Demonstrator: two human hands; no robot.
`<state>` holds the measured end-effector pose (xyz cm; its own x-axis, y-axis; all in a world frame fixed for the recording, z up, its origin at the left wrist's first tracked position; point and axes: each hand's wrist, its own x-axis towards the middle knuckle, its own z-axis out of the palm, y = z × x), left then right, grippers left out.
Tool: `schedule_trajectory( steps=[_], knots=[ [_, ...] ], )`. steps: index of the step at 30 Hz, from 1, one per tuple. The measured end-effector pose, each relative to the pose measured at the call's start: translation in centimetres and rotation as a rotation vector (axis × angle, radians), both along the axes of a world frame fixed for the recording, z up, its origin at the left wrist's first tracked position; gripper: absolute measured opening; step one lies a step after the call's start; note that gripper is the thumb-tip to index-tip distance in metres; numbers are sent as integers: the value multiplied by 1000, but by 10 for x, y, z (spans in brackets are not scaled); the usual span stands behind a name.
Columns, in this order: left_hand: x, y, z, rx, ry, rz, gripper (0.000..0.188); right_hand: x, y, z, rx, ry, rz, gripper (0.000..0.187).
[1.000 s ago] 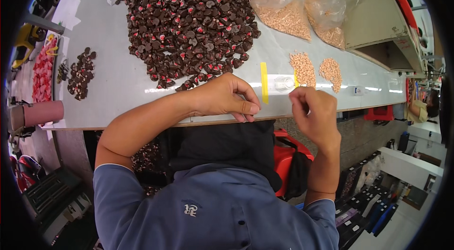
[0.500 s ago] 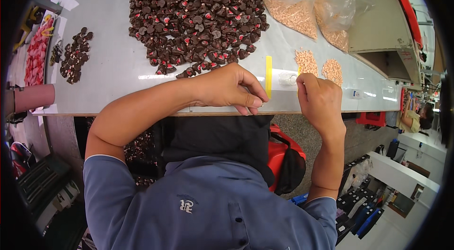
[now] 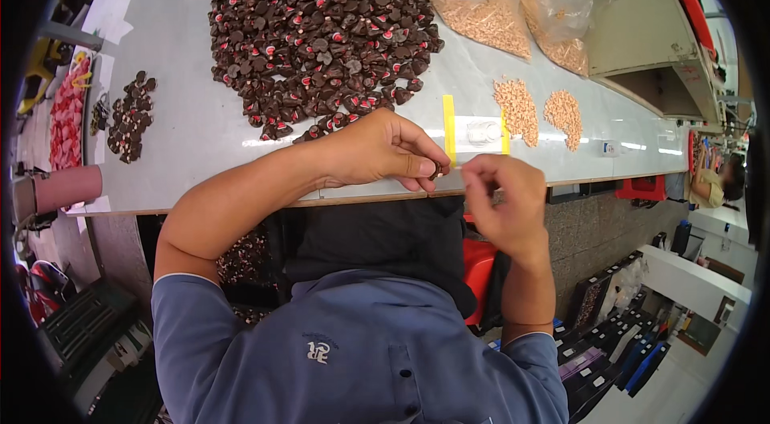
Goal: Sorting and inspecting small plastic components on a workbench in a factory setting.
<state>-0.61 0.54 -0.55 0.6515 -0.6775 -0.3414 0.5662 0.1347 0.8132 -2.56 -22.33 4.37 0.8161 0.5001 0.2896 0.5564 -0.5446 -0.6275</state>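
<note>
My left hand (image 3: 393, 153) is at the near edge of the table, thumb and fingers pinched on a small dark brown piece (image 3: 437, 172). My right hand (image 3: 508, 203) is just right of it, its fingers curled and thumb and forefinger together. Whatever it pinches, if anything, is too small to make out. Beyond my hands a small clear round dish (image 3: 483, 132) stands on a white patch between yellow tape strips (image 3: 449, 123). Behind my left hand spreads a large pile of dark brown pieces (image 3: 321, 39), many with red-and-white spots.
Two small heaps of beige bits, one nearer (image 3: 517, 109) and one farther right (image 3: 564, 117), lie past the dish. Clear bags of beige bits (image 3: 485, 27) stand behind them, beside a pale metal box (image 3: 642, 31). A smaller dark heap (image 3: 131, 119) is at left, near a pink cylinder (image 3: 68, 186).
My right hand has moved from beside the nearer beige heap toward me and left, close to my left hand. The dark piece in my left fingers now shows more.
</note>
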Motion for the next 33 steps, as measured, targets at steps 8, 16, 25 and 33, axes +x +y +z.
schedule_trajectory(
  steps=[8,16,25,33],
  knots=[
    [0,-2,3,42,17,14,22,-1,9,-11,7,-81,22,13],
    [-1,-1,1,44,18,-1,21,2,11,-15,43,-81,71,11],
    [-1,1,3,115,-40,-81,17,6,10,-6,117,532,-79,25],
    [3,-1,5,84,-31,-64,23,6,-4,-26,660,400,-326,12]
  ],
)
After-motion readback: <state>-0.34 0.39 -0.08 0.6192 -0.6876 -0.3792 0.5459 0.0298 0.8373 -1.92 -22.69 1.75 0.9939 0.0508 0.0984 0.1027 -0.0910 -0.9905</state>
